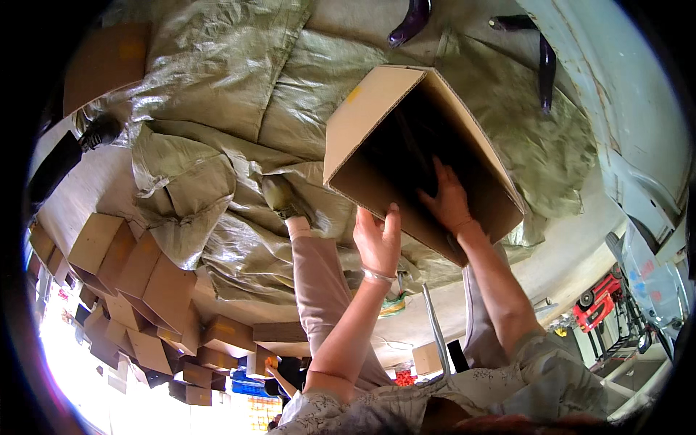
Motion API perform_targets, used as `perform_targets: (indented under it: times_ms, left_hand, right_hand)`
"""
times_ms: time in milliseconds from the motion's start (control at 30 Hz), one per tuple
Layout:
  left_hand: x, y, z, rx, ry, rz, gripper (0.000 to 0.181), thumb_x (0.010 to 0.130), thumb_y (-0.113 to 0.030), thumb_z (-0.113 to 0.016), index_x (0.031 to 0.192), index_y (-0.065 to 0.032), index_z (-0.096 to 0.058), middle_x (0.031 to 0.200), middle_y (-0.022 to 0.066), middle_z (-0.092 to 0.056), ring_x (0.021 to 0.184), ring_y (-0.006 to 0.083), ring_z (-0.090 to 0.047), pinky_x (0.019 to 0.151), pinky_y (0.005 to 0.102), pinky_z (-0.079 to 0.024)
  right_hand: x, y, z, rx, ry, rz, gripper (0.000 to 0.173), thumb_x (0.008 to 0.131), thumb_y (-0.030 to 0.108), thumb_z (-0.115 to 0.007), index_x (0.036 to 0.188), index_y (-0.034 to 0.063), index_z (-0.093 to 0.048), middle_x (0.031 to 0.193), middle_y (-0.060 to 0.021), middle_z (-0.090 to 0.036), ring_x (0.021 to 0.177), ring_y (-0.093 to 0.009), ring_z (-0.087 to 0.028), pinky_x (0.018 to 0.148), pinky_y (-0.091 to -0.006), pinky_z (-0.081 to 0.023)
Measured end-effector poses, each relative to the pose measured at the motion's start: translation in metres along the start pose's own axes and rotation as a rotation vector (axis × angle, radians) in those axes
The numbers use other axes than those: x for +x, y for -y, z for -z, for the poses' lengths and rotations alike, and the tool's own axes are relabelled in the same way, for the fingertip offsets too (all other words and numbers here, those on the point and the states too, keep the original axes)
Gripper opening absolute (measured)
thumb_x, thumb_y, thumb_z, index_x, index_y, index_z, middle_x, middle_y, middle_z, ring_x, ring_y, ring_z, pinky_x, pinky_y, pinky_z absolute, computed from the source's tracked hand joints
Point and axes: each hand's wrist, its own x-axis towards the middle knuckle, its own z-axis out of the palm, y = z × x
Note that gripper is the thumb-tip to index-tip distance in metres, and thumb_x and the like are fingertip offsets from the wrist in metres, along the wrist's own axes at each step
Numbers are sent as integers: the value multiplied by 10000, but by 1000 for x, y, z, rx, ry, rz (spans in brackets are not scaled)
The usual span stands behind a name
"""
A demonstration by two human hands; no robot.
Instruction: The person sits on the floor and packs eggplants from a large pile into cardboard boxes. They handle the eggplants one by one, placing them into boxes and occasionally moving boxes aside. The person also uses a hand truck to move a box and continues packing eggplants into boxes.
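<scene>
A cardboard box [370, 117] stands tilted before me, its open mouth turned toward me. My left hand [378, 239] holds the box's near rim at the left, thumb and fingers on the edge. Inside the mouth is my right hand [448, 201], thumb and fingers apart against the dark interior. Faint long sheens show in there, but shadow hides what the box contains and whether the right hand grips any of it. Beyond the box lie a dark purple eggplant [410, 24] and, farther right, two more eggplants, one [547, 73] pointing toward me.
A crumpled woven plastic sheet [217, 60] covers much of the floor. Several cardboard boxes [155, 277] are piled at the left. Another person's shoe [100, 132] rests at the sheet's left edge. A pale, rust-marked vehicle body [625, 81] borders the right side; a red vehicle [598, 299] stands beyond.
</scene>
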Motion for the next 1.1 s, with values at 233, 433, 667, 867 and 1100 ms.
perform_targets:
  times_ms: [233, 433, 667, 867, 1100]
  left_hand:
    - [4, -9, -1, 14, -5, 40, 213, 832, -161, -617, 947, 3, -545, 656, 87, -568, 514, 164, -491, 525, 314, -417]
    - [10, -8, 1, 25, 0, 14, 234, 859, -165, -597, 991, 25, -566, 625, 68, -518, 556, 122, -436, 524, 295, -376]
    - [7, -13, -2, 54, 31, 51, 228, 844, -165, -618, 956, 24, -557, 683, 116, -583, 573, 199, -526, 562, 335, -433]
    - [10, -3, -7, -19, -62, -38, 225, 840, -166, -629, 930, 27, -558, 672, 105, -575, 573, 189, -503, 574, 346, -433]
    - [10, -5, -2, 68, 2, 45, 239, 837, -183, -632, 926, 24, -554, 671, 105, -572, 575, 192, -504, 578, 342, -433]
  right_hand:
    - [24, 7, -23, 289, 33, -38, 840, 711, 156, -732, 1429, 49, -307, 1325, -247, -450, 1199, -391, -475, 999, -424, -412]
    - [2, 42, 16, 165, 190, -148, 848, 727, 177, -712, 1445, 54, -279, 1294, -265, -465, 1177, -412, -484, 1001, -420, -411]
    - [9, 18, -34, -21, -64, -9, 885, 700, 147, -731, 1455, 110, -271, 1199, -252, -486, 1084, -446, -498, 928, -465, -443]
    - [8, 21, -31, 163, -90, -21, 844, 701, 155, -726, 1434, 96, -312, 1191, -238, -496, 1064, -420, -521, 946, -426, -441]
    - [-14, 39, 29, 264, 28, -98, 804, 706, 153, -719, 1410, 69, -340, 1247, -226, -471, 1095, -412, -515, 934, -422, -451]
